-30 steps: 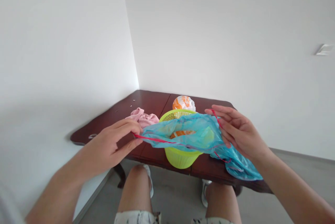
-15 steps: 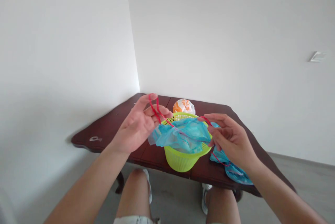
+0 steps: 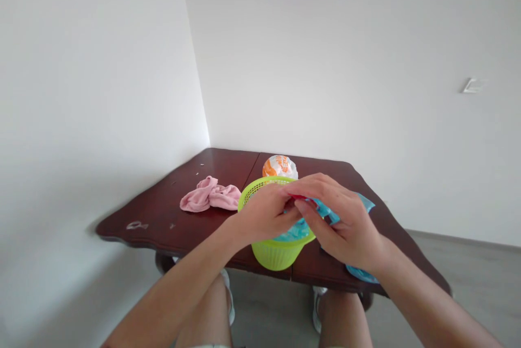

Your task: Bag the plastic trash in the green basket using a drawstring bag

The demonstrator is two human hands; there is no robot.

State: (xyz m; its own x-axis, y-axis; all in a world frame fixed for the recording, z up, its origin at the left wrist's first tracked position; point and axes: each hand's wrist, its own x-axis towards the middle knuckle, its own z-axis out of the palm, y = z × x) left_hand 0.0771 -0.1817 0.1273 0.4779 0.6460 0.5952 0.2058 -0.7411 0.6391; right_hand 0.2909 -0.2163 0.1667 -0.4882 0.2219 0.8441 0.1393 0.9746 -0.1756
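Observation:
My left hand and my right hand meet above the yellow-green basket. Both are closed around a short stretch of red drawstring; the left fingertips are partly covered by the right hand. Under them, blue bag plastic shows inside the basket, mostly screened by my hands. On the right of the table lies another blue plastic bag, partly behind my right hand and wrist.
A pink cloth lies on the dark wooden table, left of the basket. Behind the basket is a white and orange plastic bundle. A small clear scrap rests near the left front edge. White walls border the table.
My hands were apart, stretching the blue bag's red drawstring; now they have come together over the basket. The bag is lower, inside the basket. The pink cloth, hidden before, now shows.

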